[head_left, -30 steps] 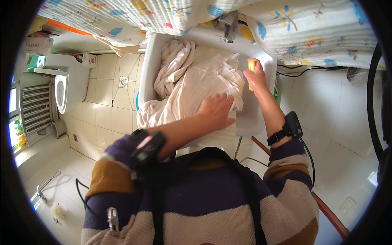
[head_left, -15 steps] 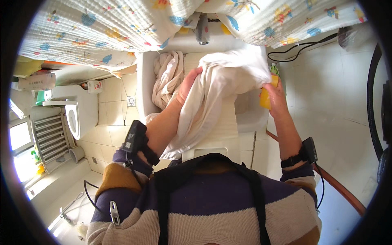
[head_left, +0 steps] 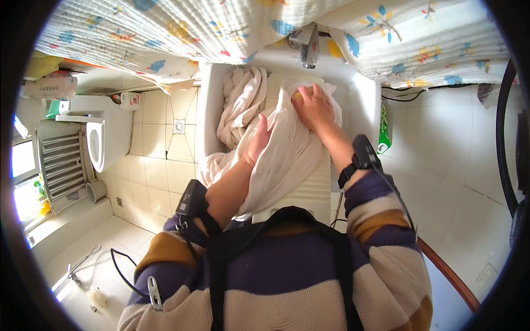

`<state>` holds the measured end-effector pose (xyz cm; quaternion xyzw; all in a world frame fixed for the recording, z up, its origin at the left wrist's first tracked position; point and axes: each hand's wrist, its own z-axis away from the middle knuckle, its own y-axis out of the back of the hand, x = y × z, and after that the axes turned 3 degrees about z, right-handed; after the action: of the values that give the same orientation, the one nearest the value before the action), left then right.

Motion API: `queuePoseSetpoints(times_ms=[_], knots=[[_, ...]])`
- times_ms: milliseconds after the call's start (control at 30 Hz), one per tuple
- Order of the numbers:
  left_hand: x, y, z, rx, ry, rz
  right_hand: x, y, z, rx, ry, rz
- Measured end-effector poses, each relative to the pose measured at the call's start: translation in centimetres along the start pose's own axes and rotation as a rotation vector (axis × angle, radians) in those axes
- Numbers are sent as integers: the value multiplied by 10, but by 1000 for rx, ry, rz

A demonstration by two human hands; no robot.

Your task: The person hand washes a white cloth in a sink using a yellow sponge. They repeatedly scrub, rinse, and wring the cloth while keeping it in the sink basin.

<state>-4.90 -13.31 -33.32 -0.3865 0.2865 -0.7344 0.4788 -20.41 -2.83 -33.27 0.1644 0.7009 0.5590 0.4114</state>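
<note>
A large off-white cloth (head_left: 287, 160) lies draped over a cream ribbed washboard (head_left: 309, 185) that spans a white basin (head_left: 361, 77). My left hand (head_left: 258, 141) is at the cloth's left side, thumb showing and the other fingers hidden in its folds; it appears to grip the cloth. At the far part of the board my right hand (head_left: 317, 107) presses down on the cloth, fingers curled round a yellow bar of soap (head_left: 298, 97). Only a small piece of the soap shows. More twisted cloth (head_left: 241, 105) is heaped in the basin's left side.
A metal faucet (head_left: 310, 49) stands at the basin's back, below a patterned curtain (head_left: 221, 27). A green package (head_left: 384, 129) is beside the basin's right wall. To the left are a toilet (head_left: 96, 146), a floor drain (head_left: 179, 126) and a white bottle (head_left: 130, 101).
My right hand has moved left with the yellow soap, from the basin's right edge onto the cloth over the board. The cloth's lifted right end has come down. My left hand stays at the cloth.
</note>
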Motion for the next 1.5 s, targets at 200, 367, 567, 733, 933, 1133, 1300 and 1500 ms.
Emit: queuePoseSetpoints(times_ms=[200,367,567,733,933,1133,1300,1500], knots=[[15,-4,12,-407,214,368,-81,55,65,-126,125,-290],[16,-17,11,-65,166,448,-24,14,50,88,360,-219],[35,-51,43,28,123,-833,85,-47,-24,-59,138,35],[17,-61,109,246,-93,-1841,71,7,-15,82,-282,-307],[12,-65,122,520,-117,-1996,100,59,45,-216,-516,-706],[34,-72,110,530,33,-2185,82,95,145,-445,-1019,-1531],[39,-64,106,460,72,-1996,65,98,168,-498,-1068,-1791],[15,-22,139,513,-265,-1825,45,98,171,-491,-864,-1945]])
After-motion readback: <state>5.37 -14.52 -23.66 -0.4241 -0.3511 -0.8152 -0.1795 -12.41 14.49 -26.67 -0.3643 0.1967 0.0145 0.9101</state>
